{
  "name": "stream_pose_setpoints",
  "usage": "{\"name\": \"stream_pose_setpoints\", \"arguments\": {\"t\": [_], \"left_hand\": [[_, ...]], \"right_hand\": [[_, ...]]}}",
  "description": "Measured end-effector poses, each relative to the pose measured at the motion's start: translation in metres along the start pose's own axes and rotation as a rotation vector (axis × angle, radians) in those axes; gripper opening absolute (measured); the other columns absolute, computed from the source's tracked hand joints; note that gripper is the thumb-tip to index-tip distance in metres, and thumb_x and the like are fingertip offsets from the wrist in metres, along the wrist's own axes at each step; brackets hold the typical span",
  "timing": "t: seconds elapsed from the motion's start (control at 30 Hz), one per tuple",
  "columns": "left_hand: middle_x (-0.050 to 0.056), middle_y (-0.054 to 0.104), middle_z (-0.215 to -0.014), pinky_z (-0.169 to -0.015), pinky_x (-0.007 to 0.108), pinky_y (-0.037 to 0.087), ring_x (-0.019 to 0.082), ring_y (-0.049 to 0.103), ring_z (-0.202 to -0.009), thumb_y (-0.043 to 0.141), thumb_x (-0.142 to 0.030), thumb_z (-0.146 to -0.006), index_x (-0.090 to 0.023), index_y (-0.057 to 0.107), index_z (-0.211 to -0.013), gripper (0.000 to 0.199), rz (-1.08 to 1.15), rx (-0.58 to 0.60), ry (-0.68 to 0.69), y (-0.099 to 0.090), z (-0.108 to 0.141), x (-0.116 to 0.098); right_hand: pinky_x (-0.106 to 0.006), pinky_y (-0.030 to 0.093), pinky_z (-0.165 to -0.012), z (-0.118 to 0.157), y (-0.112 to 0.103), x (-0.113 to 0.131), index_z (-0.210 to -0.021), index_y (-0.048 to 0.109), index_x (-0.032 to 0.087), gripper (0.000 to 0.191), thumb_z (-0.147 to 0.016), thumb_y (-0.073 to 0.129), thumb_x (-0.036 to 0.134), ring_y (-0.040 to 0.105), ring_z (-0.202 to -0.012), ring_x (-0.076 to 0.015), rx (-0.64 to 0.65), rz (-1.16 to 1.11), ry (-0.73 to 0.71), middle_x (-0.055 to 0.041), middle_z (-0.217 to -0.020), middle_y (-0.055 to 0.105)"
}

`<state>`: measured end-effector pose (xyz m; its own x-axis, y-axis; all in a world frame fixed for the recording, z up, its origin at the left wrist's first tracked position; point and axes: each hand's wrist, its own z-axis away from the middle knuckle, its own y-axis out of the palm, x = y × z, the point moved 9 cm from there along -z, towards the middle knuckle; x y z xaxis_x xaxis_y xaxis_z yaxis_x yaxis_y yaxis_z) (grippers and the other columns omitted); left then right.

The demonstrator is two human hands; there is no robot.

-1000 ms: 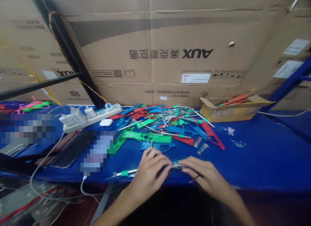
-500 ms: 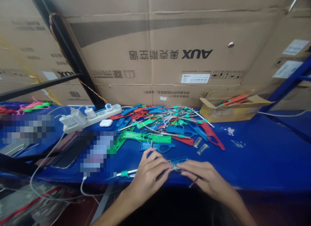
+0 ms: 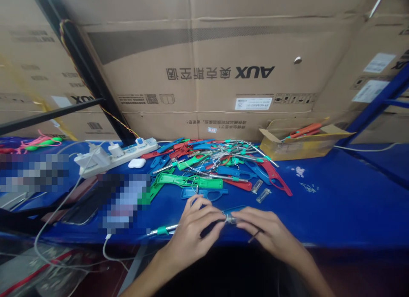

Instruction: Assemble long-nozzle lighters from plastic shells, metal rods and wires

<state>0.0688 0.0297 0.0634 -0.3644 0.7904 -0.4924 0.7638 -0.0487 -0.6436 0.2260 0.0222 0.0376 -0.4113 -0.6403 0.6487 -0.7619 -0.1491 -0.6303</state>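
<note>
- Pinching one end of a small clear piece (image 3: 230, 219) is my left grip (image 3: 198, 229), its fingertips closed together.
- I have the right grip (image 3: 269, 229) clenched on the other end of that piece, with a thin dark rod (image 3: 254, 237) poking out below its fingers.
- The piece sits between my two grips, near the front edge of the counter (image 3: 345, 211); a blue shell (image 3: 237, 210) shows just behind it, mostly hidden.
- On my left, a slim tube with a teal collar (image 3: 162, 230) runs in behind the left grip; I cannot tell whether they touch.
- Beyond my hands I see a heap of red, green and blue handle shells (image 3: 204, 183), mixed with metal tubes (image 3: 228, 177).
- Two loose clear parts (image 3: 263, 195) lie beside the heap's near right side.
- An open carton (image 3: 297, 148) stands behind, to the right.
</note>
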Motion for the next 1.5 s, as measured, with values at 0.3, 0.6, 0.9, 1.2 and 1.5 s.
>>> {"name": "stream_pose_setpoints", "arguments": {"t": [0.3,0.6,0.9,1.2,1.5], "left_hand": [[-0.001,0.076,-0.095,-0.1,0.04,0.038,0.02,0.059,-0.094,0.069,-0.018,-0.097,-0.021,0.069,-0.107,0.01,-0.011,-0.054,0.056,0.0,0.001,0.003],[0.003,0.073,-0.111,-0.103,0.041,0.038,0.021,0.059,-0.103,0.07,-0.023,-0.097,-0.021,0.064,-0.12,0.024,-0.097,-0.059,0.031,-0.005,0.005,0.001],[0.007,0.069,-0.122,-0.096,0.039,0.045,0.024,0.061,-0.111,0.064,-0.035,-0.101,-0.019,0.061,-0.123,0.027,-0.27,0.0,0.011,-0.011,0.02,0.01],[0.005,0.071,-0.113,-0.089,0.041,0.046,0.025,0.062,-0.1,0.058,-0.039,-0.103,-0.02,0.064,-0.119,0.025,-0.338,0.074,0.014,0.0,0.019,0.013],[0.001,0.072,-0.109,-0.086,0.037,0.045,0.02,0.063,-0.096,0.05,-0.019,-0.107,-0.023,0.064,-0.117,0.017,-0.23,0.103,-0.082,0.001,0.019,0.024]], "right_hand": [[-0.026,0.056,-0.092,-0.001,0.005,-0.002,-0.136,0.062,0.032,0.032,-0.106,0.054,0.026,0.071,-0.108,-0.0169,0.072,0.028,0.056,-0.0018,-0.119,0.074],[-0.028,0.055,-0.091,-0.005,0.002,-0.001,-0.129,0.065,0.027,0.026,-0.107,0.051,0.028,0.07,-0.104,-0.0173,0.024,0.1,0.049,-0.0031,-0.117,0.073],[-0.035,0.056,-0.093,-0.012,0.004,-0.017,-0.136,0.06,0.029,0.031,-0.107,0.051,0.031,0.071,-0.108,-0.0216,-0.009,0.232,0.165,-0.0048,-0.122,0.072],[-0.031,0.053,-0.097,-0.015,-0.002,-0.019,-0.126,0.063,0.028,0.023,-0.106,0.053,0.028,0.069,-0.111,-0.0186,0.047,0.137,0.183,-0.0033,-0.121,0.072],[-0.033,0.055,-0.094,-0.014,-0.003,-0.019,-0.124,0.066,0.028,0.024,-0.106,0.05,0.025,0.068,-0.109,-0.0186,0.13,0.2,0.159,-0.0051,-0.128,0.064]]}}
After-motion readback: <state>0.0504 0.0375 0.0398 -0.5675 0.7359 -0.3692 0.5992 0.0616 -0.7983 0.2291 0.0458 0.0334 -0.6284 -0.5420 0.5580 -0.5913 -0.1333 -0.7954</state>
